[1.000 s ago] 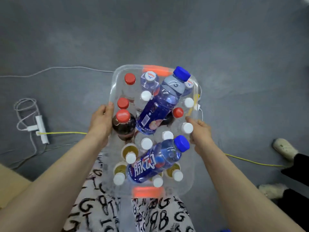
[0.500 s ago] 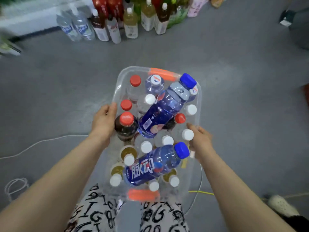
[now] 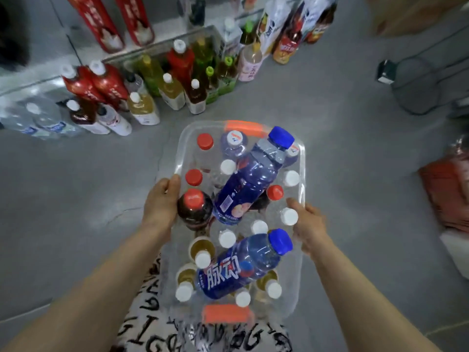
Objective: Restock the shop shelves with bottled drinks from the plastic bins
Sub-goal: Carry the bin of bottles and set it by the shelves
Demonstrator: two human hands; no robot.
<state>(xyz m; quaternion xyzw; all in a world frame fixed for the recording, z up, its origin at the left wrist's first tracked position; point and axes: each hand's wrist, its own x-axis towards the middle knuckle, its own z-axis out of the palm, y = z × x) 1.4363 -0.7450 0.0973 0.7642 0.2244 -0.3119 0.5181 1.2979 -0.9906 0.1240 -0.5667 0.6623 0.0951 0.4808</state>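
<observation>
Two hands grip the long sides of a clear plastic bin (image 3: 301,158) held above the grey floor (image 3: 342,148). The left hand (image 3: 160,203) wraps its fingers (image 3: 174,181) over the left rim beside a red-capped cola bottle (image 3: 195,212), and the right hand (image 3: 311,229) clasps the right rim. The bin's long axis runs away from the person. Upright bottles fill it. A far blue sports-drink bottle (image 3: 250,179) and a near blue sports-drink bottle (image 3: 238,268) lie across their caps, caps pointing away and rightward. Rows of floor drinks (image 3: 142,102) stand ahead.

A bare strip of grey floor (image 3: 253,105) is left open between the carried bin (image 3: 302,168) and the floor-standing bottles (image 3: 142,107) ahead-left.
</observation>
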